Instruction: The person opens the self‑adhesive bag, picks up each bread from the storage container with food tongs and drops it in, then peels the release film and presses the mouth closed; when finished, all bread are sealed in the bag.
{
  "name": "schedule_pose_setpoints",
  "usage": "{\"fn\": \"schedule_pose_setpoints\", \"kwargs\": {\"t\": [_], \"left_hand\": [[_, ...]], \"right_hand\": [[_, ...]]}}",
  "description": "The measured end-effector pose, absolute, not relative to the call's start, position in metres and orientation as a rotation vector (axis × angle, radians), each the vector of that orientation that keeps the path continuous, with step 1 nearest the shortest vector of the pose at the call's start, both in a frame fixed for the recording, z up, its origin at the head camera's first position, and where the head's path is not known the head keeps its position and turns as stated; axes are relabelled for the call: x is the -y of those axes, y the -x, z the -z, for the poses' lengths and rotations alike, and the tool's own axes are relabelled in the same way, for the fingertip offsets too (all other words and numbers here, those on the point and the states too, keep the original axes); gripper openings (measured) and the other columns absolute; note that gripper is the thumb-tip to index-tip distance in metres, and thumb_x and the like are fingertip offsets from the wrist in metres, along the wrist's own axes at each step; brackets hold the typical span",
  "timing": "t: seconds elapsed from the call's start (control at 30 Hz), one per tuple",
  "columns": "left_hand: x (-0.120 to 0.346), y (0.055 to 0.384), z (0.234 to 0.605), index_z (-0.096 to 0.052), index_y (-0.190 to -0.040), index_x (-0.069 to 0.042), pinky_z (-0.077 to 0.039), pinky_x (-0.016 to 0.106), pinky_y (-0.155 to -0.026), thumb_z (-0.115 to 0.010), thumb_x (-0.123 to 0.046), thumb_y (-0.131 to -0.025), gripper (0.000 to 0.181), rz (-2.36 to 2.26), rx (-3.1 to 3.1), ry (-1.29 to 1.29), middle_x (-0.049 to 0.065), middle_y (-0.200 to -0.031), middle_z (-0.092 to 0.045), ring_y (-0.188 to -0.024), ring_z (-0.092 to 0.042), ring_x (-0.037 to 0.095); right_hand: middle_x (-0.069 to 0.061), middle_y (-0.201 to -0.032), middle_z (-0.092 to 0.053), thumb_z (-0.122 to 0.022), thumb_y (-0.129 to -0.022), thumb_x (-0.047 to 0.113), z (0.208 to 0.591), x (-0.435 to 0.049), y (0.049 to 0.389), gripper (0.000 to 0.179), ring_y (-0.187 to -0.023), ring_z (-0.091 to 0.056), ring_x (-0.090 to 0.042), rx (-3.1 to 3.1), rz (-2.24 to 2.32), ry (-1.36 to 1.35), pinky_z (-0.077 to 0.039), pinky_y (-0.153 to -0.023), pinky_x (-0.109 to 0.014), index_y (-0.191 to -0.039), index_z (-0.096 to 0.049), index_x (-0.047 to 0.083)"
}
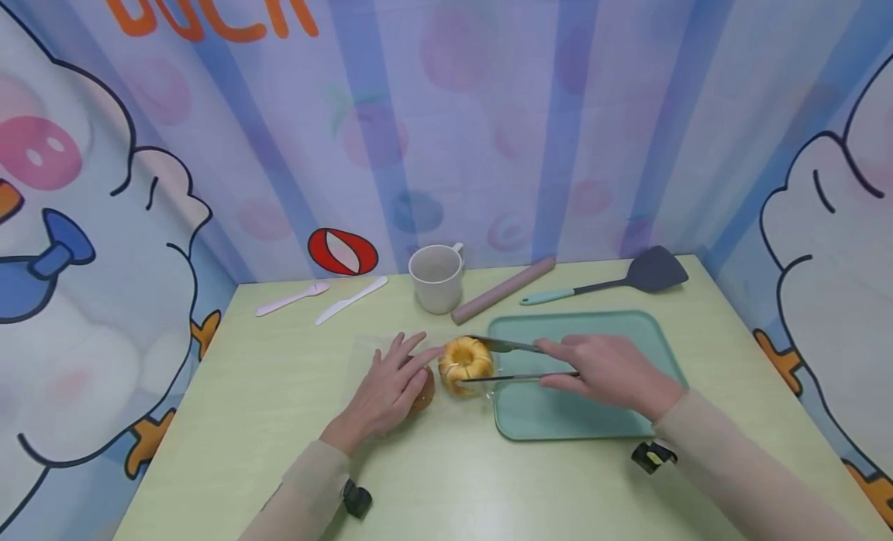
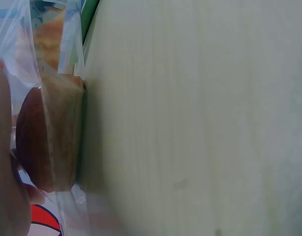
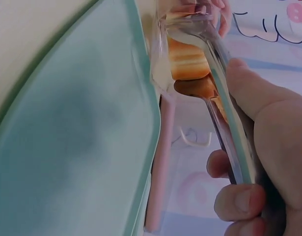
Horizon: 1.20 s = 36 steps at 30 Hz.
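My right hand (image 1: 610,370) holds metal tongs (image 1: 519,377), thumb and fingers wrapped round their arms. The tong tips lie on either side of a golden ring-shaped bread (image 1: 481,363), beside the tray's left edge. Under my left hand (image 1: 391,390) is a brown bun (image 1: 424,394), partly hidden by the palm and fingers. Those fingers are spread, and the index fingertip reaches the ring bread's left side. A clear plastic bag (image 1: 359,363) surrounds the bun, seen better in the left wrist view. Film also shows around the ring bread (image 3: 190,61) in the right wrist view.
A green tray (image 1: 586,417) lies beneath my right hand. Along the back stand or lie a pink spoon (image 1: 293,299), a white knife (image 1: 351,301), a mug (image 1: 437,289), a pinkish rolling pin (image 1: 504,291) and a dark spatula (image 1: 656,271). Behind them hangs a printed curtain.
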<state>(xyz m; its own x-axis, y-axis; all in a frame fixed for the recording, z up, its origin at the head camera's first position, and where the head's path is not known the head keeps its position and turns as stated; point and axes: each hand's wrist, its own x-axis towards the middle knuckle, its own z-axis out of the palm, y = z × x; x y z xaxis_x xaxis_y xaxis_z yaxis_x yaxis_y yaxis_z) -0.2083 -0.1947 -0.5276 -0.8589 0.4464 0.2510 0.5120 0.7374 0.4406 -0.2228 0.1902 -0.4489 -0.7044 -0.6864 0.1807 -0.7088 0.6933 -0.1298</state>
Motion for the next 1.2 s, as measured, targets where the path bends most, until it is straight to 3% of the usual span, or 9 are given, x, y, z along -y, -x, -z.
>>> {"fn": "schedule_pose_setpoints", "kwargs": {"t": [0.27, 0.87, 1.2], "left_hand": [[0.193, 0.208, 0.527, -0.049, -0.157, -0.035, -0.026, 0.085, -0.109, -0.04, -0.035, -0.114, 0.045, 0.753, 2.797, 0.796, 0.013, -0.167, -0.039, -0.154, -0.028, 0.053], [0.195, 0.209, 0.525, -0.048, -0.158, -0.039, -0.02, 0.083, -0.114, -0.04, -0.037, -0.113, 0.045, 0.726, 2.861, 0.744, 0.007, -0.169, -0.037, -0.157, -0.024, 0.047], [0.196, 0.212, 0.528, -0.047, -0.158, -0.04, -0.024, 0.08, -0.115, -0.034, -0.043, -0.114, 0.045, 0.699, 2.87, 0.749, 0.006, -0.168, -0.038, -0.158, -0.024, 0.044]], "right_hand": [[0.004, -0.077, -0.064, -0.067, -0.097, 0.06, 0.454, -0.175, 0.216, 0.06, -0.05, -0.04, -0.003, 2.748, -0.217, -1.092, -0.026, -0.039, -0.024, -0.14, -0.069, 0.018], [0.003, -0.075, -0.062, -0.067, -0.098, 0.059, 0.475, -0.161, 0.206, 0.066, -0.049, -0.036, -0.002, 2.789, -0.32, -1.043, -0.03, -0.04, -0.022, -0.144, -0.066, 0.011], [-0.003, -0.084, -0.069, -0.066, -0.097, 0.062, 0.473, -0.167, 0.204, 0.071, -0.053, -0.044, 0.0, 2.834, -0.369, -1.039, -0.037, -0.044, -0.023, -0.147, -0.063, 0.011]]}}
